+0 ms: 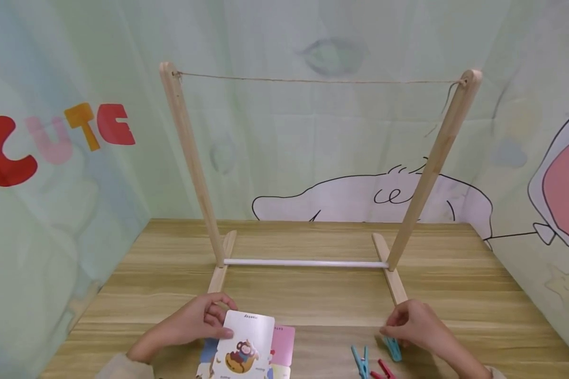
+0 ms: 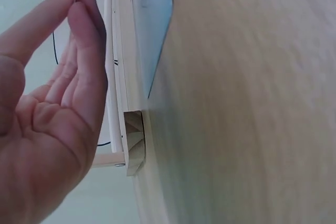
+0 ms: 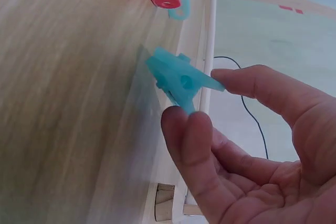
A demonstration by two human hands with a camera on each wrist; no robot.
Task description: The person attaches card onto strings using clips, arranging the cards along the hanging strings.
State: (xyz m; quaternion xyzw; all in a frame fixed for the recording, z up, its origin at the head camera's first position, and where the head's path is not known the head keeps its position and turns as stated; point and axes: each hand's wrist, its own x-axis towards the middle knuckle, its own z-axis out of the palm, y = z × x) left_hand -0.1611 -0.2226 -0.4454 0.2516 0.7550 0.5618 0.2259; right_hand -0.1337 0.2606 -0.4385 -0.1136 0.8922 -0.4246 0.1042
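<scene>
My left hand (image 1: 210,317) pinches a white picture card (image 1: 249,337) by its edge, between thumb and fingers. A monkey on a banana is printed on it. Beneath it in the head view, more cards (image 1: 283,345) in pink and blue overlap on the table. At the right, my right hand (image 1: 414,325) holds a teal clothespin (image 3: 181,80) by its two handle ends, thumb on one and fingertips on the other. Beside that hand lie another teal clothespin (image 1: 360,362) and a red clothespin (image 1: 382,370).
Behind the hands stands a wooden frame (image 1: 192,163) with two leaning posts, a white crossbar (image 1: 308,263) low down and a string (image 1: 313,80) tied between the post tops. The wooden table (image 1: 308,300) reaches back to a printed curtain (image 1: 275,142).
</scene>
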